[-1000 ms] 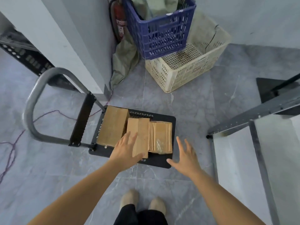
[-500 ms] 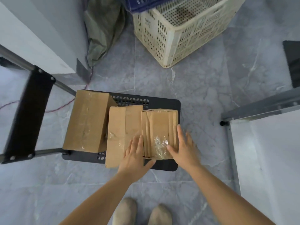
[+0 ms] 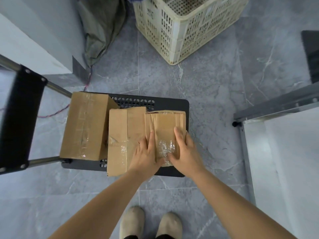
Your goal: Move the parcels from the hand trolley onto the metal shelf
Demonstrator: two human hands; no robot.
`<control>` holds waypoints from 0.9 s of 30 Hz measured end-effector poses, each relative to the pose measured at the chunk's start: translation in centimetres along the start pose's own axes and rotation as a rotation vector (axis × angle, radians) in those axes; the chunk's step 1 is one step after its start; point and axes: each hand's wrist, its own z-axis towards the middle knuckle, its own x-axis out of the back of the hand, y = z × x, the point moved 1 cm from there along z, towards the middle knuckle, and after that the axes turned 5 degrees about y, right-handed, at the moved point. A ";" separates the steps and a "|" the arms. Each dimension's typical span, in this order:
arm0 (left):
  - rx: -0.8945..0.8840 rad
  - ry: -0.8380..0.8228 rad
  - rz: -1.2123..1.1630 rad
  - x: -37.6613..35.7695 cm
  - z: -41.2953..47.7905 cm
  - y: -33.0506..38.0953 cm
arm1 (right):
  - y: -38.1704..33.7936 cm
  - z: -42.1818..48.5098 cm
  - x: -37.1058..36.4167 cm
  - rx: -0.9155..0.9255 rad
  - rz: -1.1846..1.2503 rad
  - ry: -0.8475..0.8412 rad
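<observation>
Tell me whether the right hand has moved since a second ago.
Yes. The right hand was beside the near right corner of the trolley, over the floor; it now lies on the rightmost parcel.

Left hand [image 3: 145,157], right hand [image 3: 186,150] bare — beige shoes [image 3: 132,221], dark trousers [image 3: 130,237].

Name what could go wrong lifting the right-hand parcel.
The crumpled tape on the right parcel lies where the left hand and right hand rest, so the grip may slip. The middle parcel touches it and overhangs the trolley deck; it might get dragged off. The metal shelf frame stands close by, a possible snag.
</observation>
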 end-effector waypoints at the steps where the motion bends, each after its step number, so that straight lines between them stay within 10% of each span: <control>1: 0.003 -0.004 -0.038 0.0 0.0 0.2 | -0.1 -0.1 0.0 -0.010 0.010 0.021; 27: -0.181 0.302 -0.205 24.0 -16.9 19.5 | -17.4 -14.8 26.9 0.090 0.243 0.359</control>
